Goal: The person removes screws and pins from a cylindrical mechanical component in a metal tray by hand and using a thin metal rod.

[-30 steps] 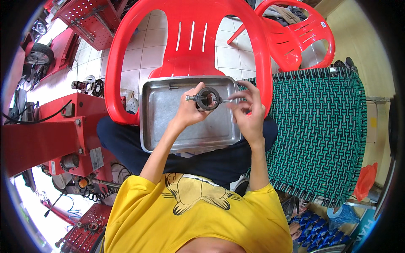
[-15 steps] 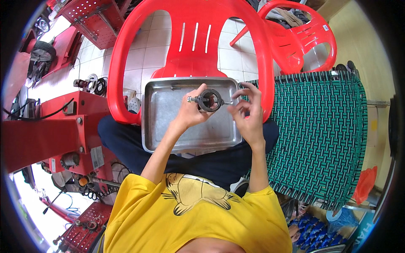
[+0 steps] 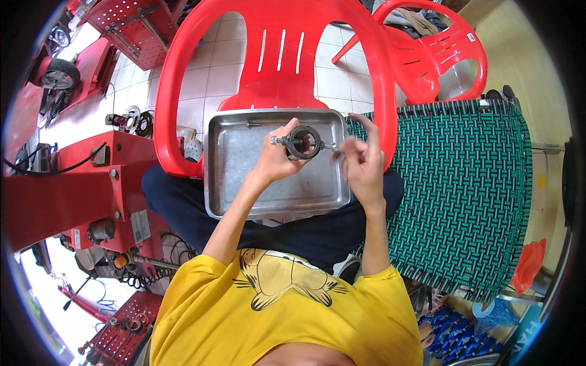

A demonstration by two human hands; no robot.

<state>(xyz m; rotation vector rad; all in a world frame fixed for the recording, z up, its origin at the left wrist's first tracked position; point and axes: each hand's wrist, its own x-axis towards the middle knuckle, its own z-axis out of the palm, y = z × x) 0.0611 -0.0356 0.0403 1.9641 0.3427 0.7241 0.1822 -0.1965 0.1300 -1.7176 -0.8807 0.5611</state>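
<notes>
My left hand [image 3: 280, 160] is closed around a dark ring-shaped metal clamp [image 3: 317, 144] and holds it up over a shallow metal tray [image 3: 212, 177]. A silvery bolt end [image 3: 278, 140] sticks out on the clamp's left, and a thin threaded rod [image 3: 330, 146] points out on its right. Just past the rod's tip is my right hand [image 3: 364, 168]. Its index finger is stretched out, and the thumb and other fingers are partly blurred. I see nothing held in it. A small bolt [image 3: 254, 124] lies near the tray's far edge.
Beyond the tray stands a red plastic chair [image 3: 278, 67], with a second red chair [image 3: 439, 55] behind it to the right. A green woven lounger [image 3: 458, 189] fills the right side. Red workshop machinery [image 3: 67, 195] takes up the left, near several metal parts.
My right index finger has straightened upward, and the other fingers have shifted slightly beside the rod's tip. The clamp stays in my left hand, nearly in the same place.
</notes>
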